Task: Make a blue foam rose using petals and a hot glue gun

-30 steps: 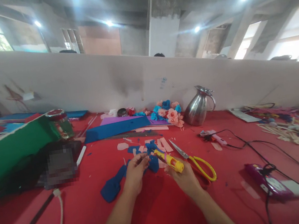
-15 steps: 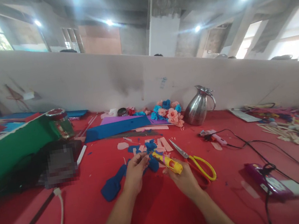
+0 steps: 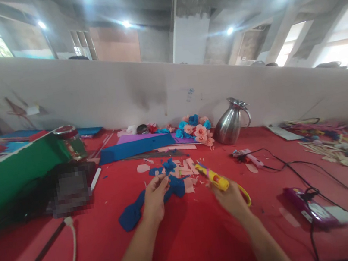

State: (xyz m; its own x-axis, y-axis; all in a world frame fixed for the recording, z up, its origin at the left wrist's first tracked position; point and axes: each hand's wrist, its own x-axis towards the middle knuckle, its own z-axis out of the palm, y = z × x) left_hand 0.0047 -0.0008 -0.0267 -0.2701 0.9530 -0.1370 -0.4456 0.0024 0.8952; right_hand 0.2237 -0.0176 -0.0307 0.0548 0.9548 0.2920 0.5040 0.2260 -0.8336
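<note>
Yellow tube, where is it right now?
In the head view, the yellow tube is in the right hand, just right of centre, with the blue flower in the left hand to its left and the steel jug farther back.

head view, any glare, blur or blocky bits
Head view, top: ceiling lights flare into streaks; head view, middle: the steel jug carries bright reflections, and the yellow tool looks soft in detail; head view, left: blocky pixelation covers part of a dark object
</note>
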